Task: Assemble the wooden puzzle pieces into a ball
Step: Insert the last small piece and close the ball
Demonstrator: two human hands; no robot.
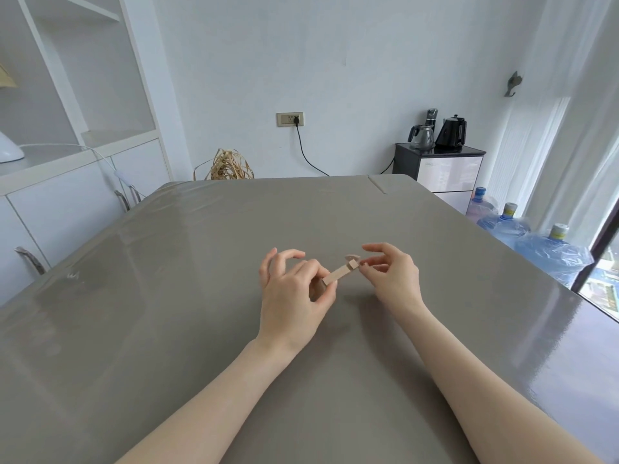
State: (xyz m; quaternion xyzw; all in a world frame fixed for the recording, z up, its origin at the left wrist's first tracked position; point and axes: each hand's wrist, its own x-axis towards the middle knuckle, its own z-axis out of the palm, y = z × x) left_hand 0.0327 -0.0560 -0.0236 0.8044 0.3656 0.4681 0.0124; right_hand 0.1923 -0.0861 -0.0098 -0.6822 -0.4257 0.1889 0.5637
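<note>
Both of my hands are raised just above the middle of the gray table [187,296]. My left hand [290,289] pinches the near left end of a pale wooden stick [336,273] between thumb and forefinger, the other fingers curled loosely above it. The stick slants from near left to far right, clear of the tabletop. My right hand [392,276] pinches the stick's far right end, where a small rounded wooden piece [353,258] sits against it; whether the two parts are already locked together I cannot tell. The forefinger of my right hand arches over that small piece, with the thumb below it.

Beyond the far edge of the table stands a bundle of dry straw [229,166]. A black cable runs down from a wall socket [290,119]. At far right a dark cabinet [438,169] carries a black kettle [451,131] and a glass pot [421,136]. Blue water jugs [542,249] stand on the floor at the right, beside the table. White shelves [77,105] fill the left wall.
</note>
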